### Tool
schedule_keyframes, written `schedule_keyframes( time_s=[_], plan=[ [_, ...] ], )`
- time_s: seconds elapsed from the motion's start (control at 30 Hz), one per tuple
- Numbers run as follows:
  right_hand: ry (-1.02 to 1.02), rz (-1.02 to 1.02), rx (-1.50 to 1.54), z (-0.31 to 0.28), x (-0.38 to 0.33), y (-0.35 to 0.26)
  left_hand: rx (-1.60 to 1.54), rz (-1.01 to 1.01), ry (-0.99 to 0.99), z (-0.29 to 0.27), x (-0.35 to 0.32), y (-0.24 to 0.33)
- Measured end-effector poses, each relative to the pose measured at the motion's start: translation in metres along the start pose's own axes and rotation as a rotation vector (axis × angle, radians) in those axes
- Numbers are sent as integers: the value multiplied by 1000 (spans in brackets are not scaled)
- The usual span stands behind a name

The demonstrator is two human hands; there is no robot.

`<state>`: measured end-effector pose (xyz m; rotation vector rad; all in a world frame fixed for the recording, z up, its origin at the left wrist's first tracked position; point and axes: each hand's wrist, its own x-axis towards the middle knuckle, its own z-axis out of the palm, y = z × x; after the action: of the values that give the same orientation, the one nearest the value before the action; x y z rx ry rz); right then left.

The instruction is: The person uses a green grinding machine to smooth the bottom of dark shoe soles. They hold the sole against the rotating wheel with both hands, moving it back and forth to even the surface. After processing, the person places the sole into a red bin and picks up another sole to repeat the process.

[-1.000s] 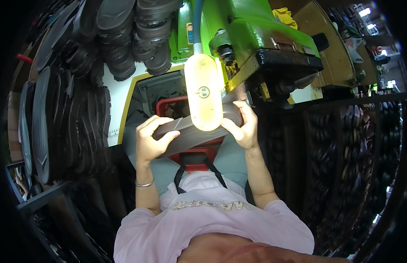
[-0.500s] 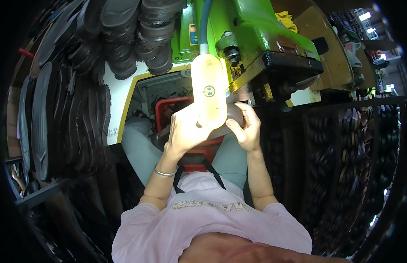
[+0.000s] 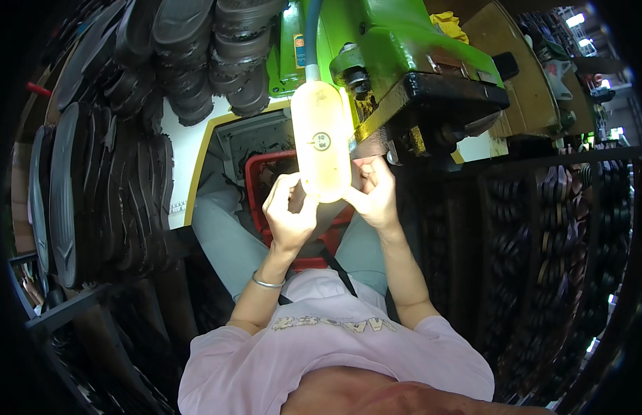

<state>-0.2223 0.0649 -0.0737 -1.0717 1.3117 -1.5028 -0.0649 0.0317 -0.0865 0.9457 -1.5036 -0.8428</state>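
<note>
A grey-brown shoe sole (image 3: 327, 211) is between my hands, mostly hidden behind the lit oblong work lamp (image 3: 322, 149); only a small part shows below it. My left hand (image 3: 292, 216) pinches the sole's left side, thumb and bent fingers close together. On the other side, my right hand (image 3: 377, 195) grips it with the thumb toward the lamp's lower end and the fingers curled beyond. Just past the right fingers is the metal working end of a green machine (image 3: 404, 41). The sole's contact with the machine is hidden.
Dark soles are stacked at the far left (image 3: 186, 28) and stand in a row at the left (image 3: 75, 194). Beneath my hands is a red crate (image 3: 255, 181), between my knees. A cardboard box (image 3: 532, 90) and yellow cloth (image 3: 449, 26) lie behind the machine. Loaded racks (image 3: 559, 235) line the right.
My left hand has drawn back from behind the lamp toward the left. The right hand has shifted slightly left and up. The sole's rounded end, earlier visible right of the lamp, is now hidden.
</note>
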Motion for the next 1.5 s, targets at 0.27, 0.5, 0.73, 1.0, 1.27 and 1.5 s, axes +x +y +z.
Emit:
schedule_keyframes(
  time_s=[0.27, 0.5, 0.73, 1.0, 1.27, 1.5],
  plan=[
    [-45, -71, 37, -17, -11, 2, 40, 283, -25, 0, 1, -6],
    [88, -61, 54, -37, -15, 4, 36, 369, -169, 14, 27, 16],
    [119, -73, 54, -38, -14, 5, 125, 424, -217, 12, 40, 28],
    [61, -58, 13, -29, -12, -7, -3, 46, -173, 5, 12, 11],
    [-33, -92, -25, -19, -6, -6, 57, 274, 82, 6, -12, -7],
    [1, -152, -26, -30, -14, 0, 3, 463, 17, 13, 7, -6]
  ],
)
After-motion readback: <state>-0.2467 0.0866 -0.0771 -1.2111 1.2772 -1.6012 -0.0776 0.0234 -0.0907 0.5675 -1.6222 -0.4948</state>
